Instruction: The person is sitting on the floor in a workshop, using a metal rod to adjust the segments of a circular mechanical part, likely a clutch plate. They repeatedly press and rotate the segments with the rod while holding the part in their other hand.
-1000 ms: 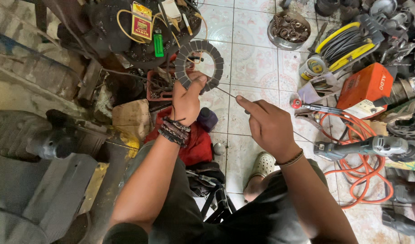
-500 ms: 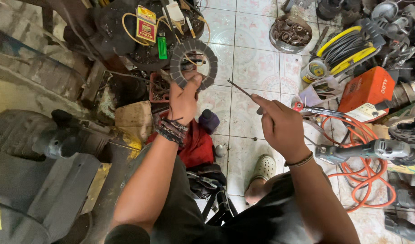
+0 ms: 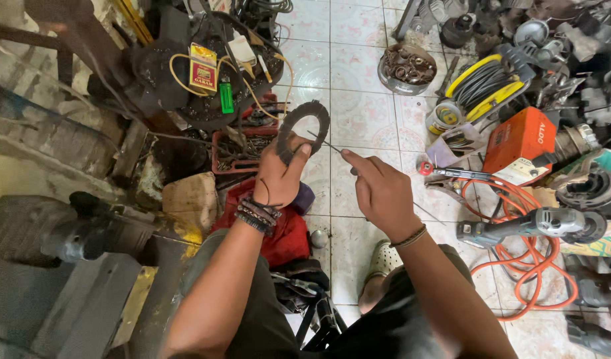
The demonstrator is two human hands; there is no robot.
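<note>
the person sits low over a tiled floor [image 3: 365, 113], a shoe [image 3: 385, 262] and a red cloth [image 3: 285, 233] just below the hands.

the right hand [image 3: 382, 193] is pressed together round a thin wire [image 3: 325, 141], thumb and forefinger pinching its near end. the wire runs up and left, and its far tip meets the ring at or just inside the lower rim; whether it passes through cannot be told. it looks light and springy, likely to flex if gripped far back, so a pinch close to the working end would seem to give the most control.

the left hand [image 3: 279, 176], with dark bands at the wrist, closes on the lower left of a dark toothed ring [image 3: 305, 123], thumb across the front and fingers behind. the ring is held upright in the air above the floor, just in front of a red crate [image 3: 242, 149] of small metal parts. it looks like stiff metal, fairly weighty for its size, with a rough, grimy rim that should not slip; the teeth may bite the skin, so a hold on the flat band seems safer.

to the right lie an orange hose [image 3: 518, 259], a grinder [image 3: 531, 226] and an orange box [image 3: 524, 143]. farther off stand a yellow cable reel [image 3: 481, 83] and a bowl [image 3: 405, 66] of rings.
</note>
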